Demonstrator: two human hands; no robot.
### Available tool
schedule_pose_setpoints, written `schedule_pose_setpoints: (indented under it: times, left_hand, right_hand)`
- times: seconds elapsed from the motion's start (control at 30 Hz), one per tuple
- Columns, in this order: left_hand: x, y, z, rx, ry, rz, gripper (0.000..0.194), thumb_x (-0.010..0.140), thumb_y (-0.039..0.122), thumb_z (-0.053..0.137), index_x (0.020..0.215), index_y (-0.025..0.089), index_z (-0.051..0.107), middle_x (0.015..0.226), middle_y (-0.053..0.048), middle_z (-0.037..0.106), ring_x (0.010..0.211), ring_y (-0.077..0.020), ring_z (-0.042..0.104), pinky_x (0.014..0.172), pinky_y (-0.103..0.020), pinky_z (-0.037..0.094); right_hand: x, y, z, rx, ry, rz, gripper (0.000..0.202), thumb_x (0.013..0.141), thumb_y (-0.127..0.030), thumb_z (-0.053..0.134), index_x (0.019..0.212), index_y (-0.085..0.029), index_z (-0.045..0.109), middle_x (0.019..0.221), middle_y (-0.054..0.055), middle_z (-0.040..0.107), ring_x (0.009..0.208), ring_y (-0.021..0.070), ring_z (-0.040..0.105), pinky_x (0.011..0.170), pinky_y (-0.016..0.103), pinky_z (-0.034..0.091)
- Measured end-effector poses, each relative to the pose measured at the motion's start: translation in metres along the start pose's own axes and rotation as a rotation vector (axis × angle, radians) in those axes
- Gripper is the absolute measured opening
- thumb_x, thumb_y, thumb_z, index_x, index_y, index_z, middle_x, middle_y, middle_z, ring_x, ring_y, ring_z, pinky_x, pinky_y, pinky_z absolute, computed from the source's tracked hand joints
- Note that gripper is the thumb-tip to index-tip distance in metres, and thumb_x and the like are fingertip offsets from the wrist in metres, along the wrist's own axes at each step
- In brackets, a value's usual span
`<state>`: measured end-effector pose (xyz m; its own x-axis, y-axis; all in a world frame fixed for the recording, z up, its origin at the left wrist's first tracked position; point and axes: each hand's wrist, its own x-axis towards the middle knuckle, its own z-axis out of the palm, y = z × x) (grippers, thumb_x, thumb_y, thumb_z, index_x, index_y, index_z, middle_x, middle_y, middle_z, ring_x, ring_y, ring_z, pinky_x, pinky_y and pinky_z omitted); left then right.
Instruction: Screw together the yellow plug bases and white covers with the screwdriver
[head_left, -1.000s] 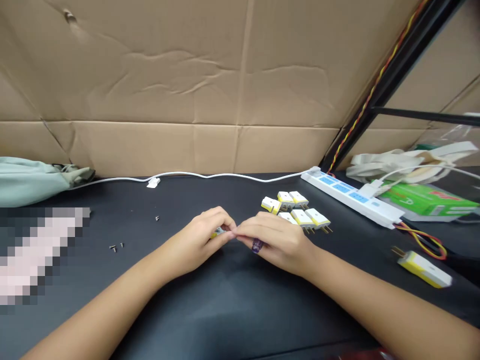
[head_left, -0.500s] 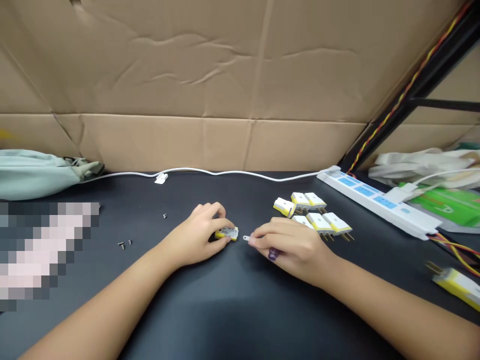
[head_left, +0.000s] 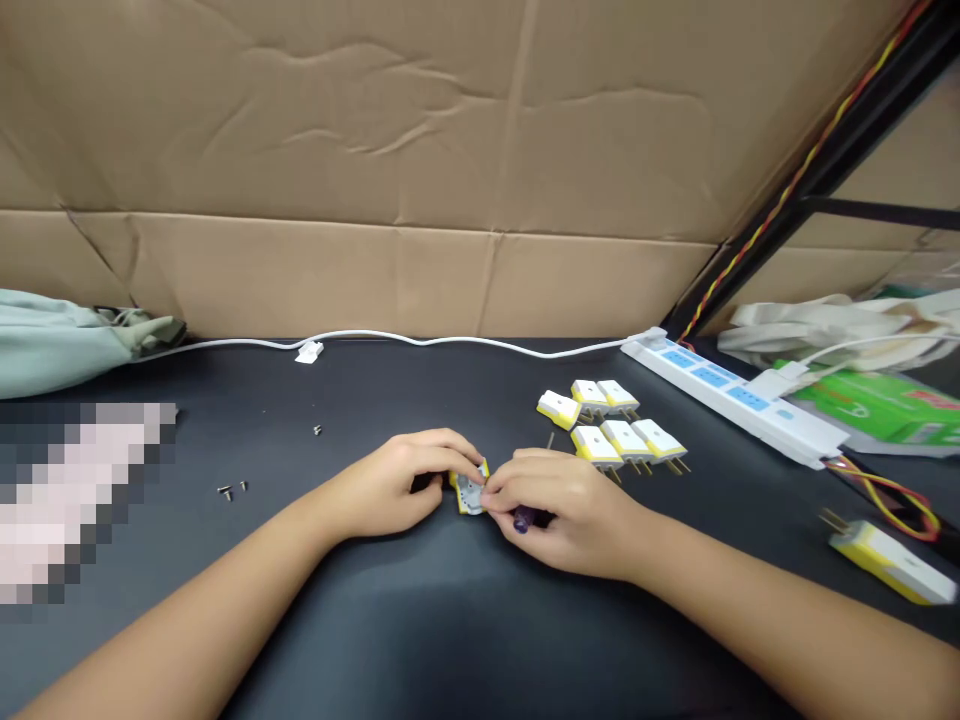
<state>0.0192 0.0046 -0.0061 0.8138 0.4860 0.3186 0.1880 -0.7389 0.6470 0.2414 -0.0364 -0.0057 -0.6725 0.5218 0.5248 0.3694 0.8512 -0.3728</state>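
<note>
Left hand pinches open plug housing half, low over black table between both hands; right hand grips purple-handled screwdriver, thumb and index pressed at housing's right edge. Right fingers have closed in: both hands now work one piece, metal strip hidden. Housing has turned; long axis roughly fore-aft, hollow side up.

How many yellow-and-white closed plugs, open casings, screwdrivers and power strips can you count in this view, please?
Closed plugs: 7 (6 grouped, 1 apart)
Open casing: 1
Screwdriver: 1
Power strip: 1
Total: 10
</note>
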Motion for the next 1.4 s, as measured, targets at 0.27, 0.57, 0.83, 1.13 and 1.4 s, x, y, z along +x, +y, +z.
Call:
schedule_pose_setpoints:
  times: [0.27,0.57,0.83,1.13,1.4]
  left_hand:
    - [0.001,0.007,-0.001,-0.026,-0.015,0.006,0.034,0.073,0.014,0.066,0.106,0.019,0.061,0.112,-0.007,0.060,0.102,-0.0175,0.058,0.092,-0.028,0.047]
    - [-0.002,0.004,0.003,-0.019,0.006,0.012,0.013,0.079,0.016,0.064,0.092,0.018,0.063,0.099,-0.005,0.061,0.101,-0.0165,0.059,0.092,-0.028,0.048]
    - [-0.001,0.001,0.002,0.001,-0.009,0.087,0.009,0.083,0.020,0.061,0.087,0.019,0.068,0.094,-0.004,0.068,0.099,-0.0151,0.063,0.102,-0.031,0.045]
    - [0.001,-0.002,0.002,0.001,0.033,0.164,0.008,0.082,0.021,0.064,0.077,0.018,0.070,0.083,-0.002,0.072,0.088,-0.0142,0.067,0.103,-0.034,0.046]
    - [0.000,-0.003,0.004,0.030,0.052,0.171,0.011,0.082,0.023,0.064,0.073,0.019,0.069,0.080,-0.001,0.073,0.088,-0.0152,0.068,0.101,-0.033,0.046]
  right_hand:
    - [0.002,-0.003,0.001,0.053,-0.002,0.057,0.017,0.076,-0.003,0.059,0.079,-0.018,0.067,0.080,0.003,0.074,0.075,0.0141,0.067,0.074,0.026,0.053]
    - [0.004,-0.002,-0.008,-0.012,-0.164,0.037,0.019,0.083,-0.006,0.056,0.091,-0.016,0.070,0.089,0.006,0.073,0.085,0.0155,0.066,0.079,0.026,0.053]
    - [0.003,0.000,-0.012,-0.060,-0.228,0.010,0.020,0.084,-0.008,0.057,0.096,-0.016,0.070,0.095,0.005,0.072,0.088,0.0154,0.064,0.084,0.027,0.052]
    - [0.003,0.002,-0.013,-0.082,-0.186,-0.062,0.017,0.086,-0.010,0.055,0.092,-0.014,0.071,0.092,0.005,0.074,0.080,0.0153,0.063,0.076,0.026,0.053]
    - [0.002,-0.001,-0.015,-0.132,-0.160,-0.069,0.020,0.088,-0.010,0.051,0.091,-0.015,0.070,0.089,0.006,0.073,0.078,0.0156,0.063,0.074,0.027,0.052]
